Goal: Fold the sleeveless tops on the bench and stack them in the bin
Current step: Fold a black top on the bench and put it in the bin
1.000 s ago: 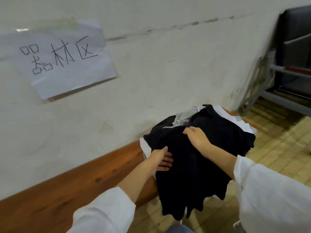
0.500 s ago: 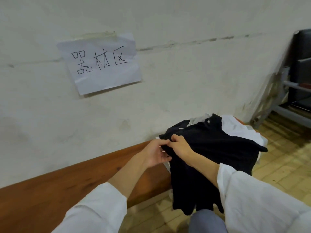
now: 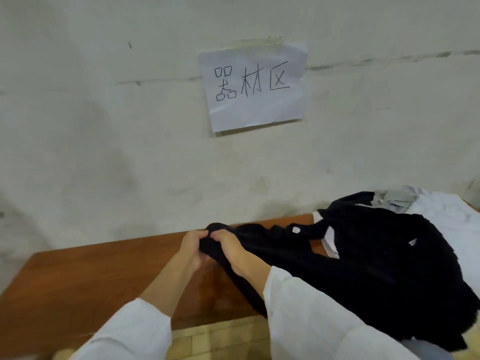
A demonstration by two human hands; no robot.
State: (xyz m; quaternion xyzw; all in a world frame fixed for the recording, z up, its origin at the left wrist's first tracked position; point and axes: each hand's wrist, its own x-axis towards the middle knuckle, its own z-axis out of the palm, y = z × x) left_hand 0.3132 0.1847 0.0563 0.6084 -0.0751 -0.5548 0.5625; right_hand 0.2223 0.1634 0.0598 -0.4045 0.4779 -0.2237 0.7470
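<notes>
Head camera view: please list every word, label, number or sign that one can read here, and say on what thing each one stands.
"器材区": handwritten in dark pen on the white paper sheet stuck to the wall above the bench.
No other text can be read: the black top and the pale clothes beside it show no legible label, brand or number.

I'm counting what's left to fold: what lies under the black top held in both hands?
Under the black top a white garment shows at its far edge, with a grey one beside it, on the bench. Whatever else lies beneath is covered.
</notes>
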